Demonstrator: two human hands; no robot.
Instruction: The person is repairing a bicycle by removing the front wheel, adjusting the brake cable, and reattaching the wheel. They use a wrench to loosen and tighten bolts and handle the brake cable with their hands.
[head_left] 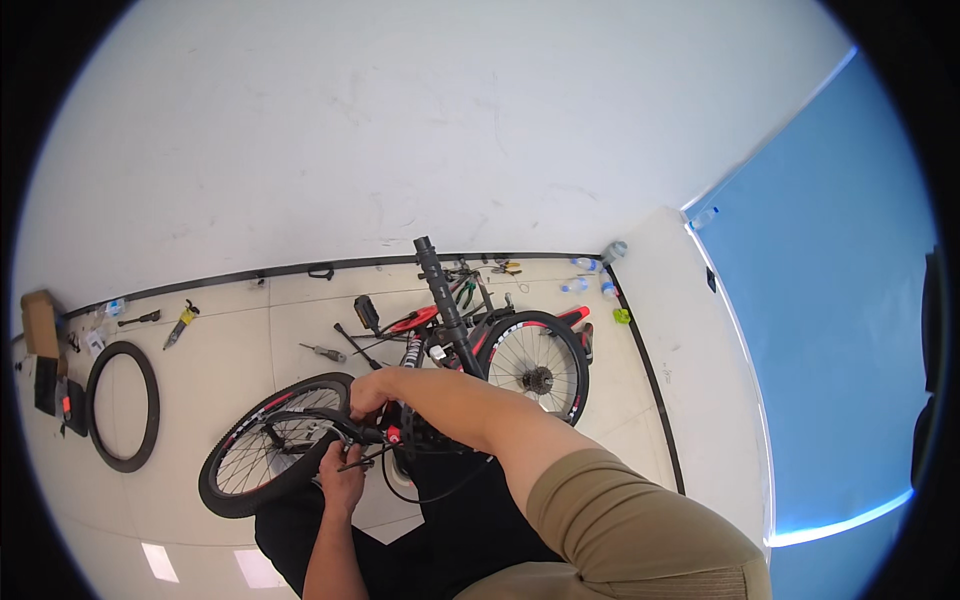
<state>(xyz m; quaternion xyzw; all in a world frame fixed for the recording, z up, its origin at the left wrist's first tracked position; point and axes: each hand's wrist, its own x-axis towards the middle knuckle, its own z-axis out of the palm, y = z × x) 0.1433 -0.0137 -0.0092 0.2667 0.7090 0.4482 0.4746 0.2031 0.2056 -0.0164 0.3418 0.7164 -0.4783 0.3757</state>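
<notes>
Head view, and the bicycle (413, 350) is down on the floor (215, 370), its frame running rightward from the front wheel (273, 437), our landmark, which sits over by the dark trousers (470, 505), probably to bring it within easy reach. Here's the right hand (368, 394) at the front wheel's upper right edge, fingers curled in, likely to steady things; exactly what it grips I can't tell. Down at the wheel's right side, the left hand (343, 480) has its fingers drawn in narrow near the black fork (370, 436), though whether they pinch anything is hidden. Look at that pose: right forearm (450, 402) slanting far across, left forearm (335, 555) rising from below. The rear wheel (538, 380) stands well right of the front wheel, a screwdriver (323, 352) lies just beyond it, and a loose tyre (153, 400) rests off to its left, perhaps parked aside.
</notes>
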